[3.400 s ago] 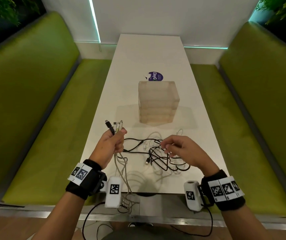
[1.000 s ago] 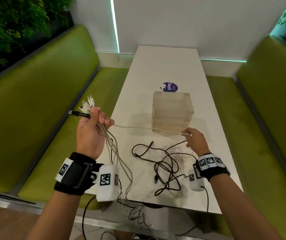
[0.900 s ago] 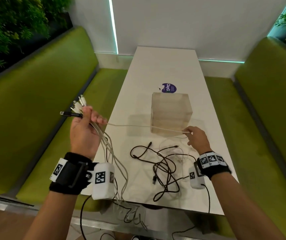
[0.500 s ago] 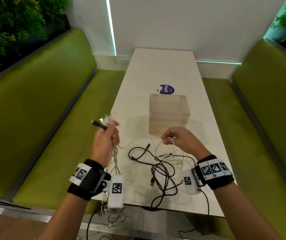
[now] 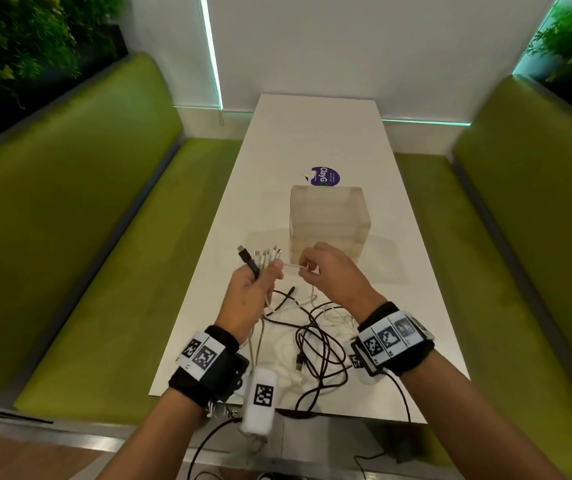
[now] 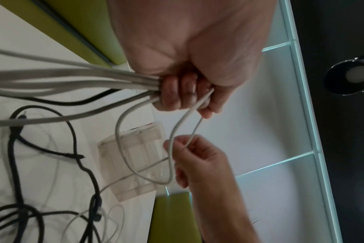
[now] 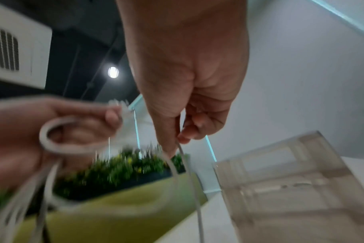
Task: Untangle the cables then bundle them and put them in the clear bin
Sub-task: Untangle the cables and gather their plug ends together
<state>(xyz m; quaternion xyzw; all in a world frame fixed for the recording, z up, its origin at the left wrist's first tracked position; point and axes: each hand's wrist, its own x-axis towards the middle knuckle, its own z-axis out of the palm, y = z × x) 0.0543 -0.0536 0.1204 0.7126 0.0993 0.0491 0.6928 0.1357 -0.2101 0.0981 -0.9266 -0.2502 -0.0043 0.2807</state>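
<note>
My left hand [image 5: 258,277] grips a bundle of cable ends [image 5: 260,258], several white plugs and one black, pointing up. The white cables [image 6: 73,78] trail from that fist [image 6: 185,95] down over the table's near edge. My right hand [image 5: 308,268] pinches a thin white cable [image 6: 175,134] just right of the left hand; this cable runs in a slack loop from the left fist to the right fingers [image 7: 177,143]. A black cable tangle [image 5: 319,344] lies on the table below both hands. The clear bin [image 5: 329,220] stands just beyond the hands.
The white table [image 5: 315,133] is long and narrow, with green benches [image 5: 87,237] on both sides. A purple sticker [image 5: 326,176] lies behind the bin. Thin white cable loops [image 5: 333,313] lie mixed with the black tangle. Wrist-camera leads hang off the near edge.
My left hand has come back from out left, and my right hand has drawn in towards it. The white cable stretched between them now hangs in a slack loop.
</note>
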